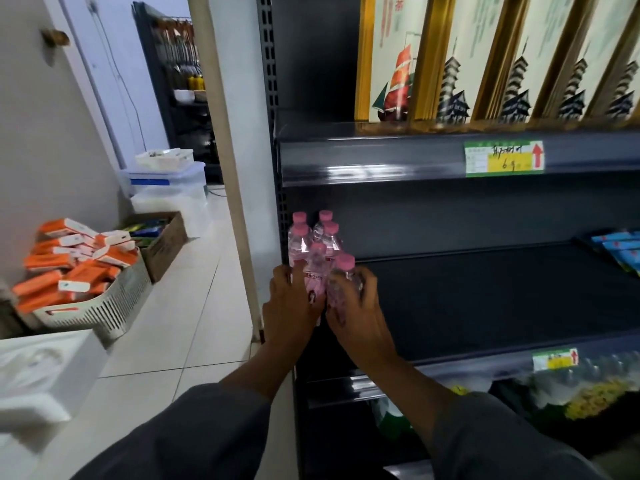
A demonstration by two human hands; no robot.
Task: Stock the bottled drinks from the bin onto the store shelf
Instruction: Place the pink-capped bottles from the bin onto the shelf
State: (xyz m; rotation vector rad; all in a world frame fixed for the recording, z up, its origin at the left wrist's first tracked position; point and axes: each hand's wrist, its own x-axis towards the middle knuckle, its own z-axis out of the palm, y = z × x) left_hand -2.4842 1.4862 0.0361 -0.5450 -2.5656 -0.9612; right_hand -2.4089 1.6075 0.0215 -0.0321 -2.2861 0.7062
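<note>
Two hands worked at the dark middle shelf (485, 292). Left hand (294, 303) curled round a labelled pink-capped bottle (317, 271); right hand (360, 310) gripped another pink-capped bottle (341, 282) just beside it. Both bottles stood upright at the shelf's left end, close in front of four more pink-capped bottles (311, 233) near the upright. Blue packets (620, 251) lay far right. White slotted basket (114, 299) of orange packs (76, 268) sat on the tiled floor (180, 306), well left.
</note>
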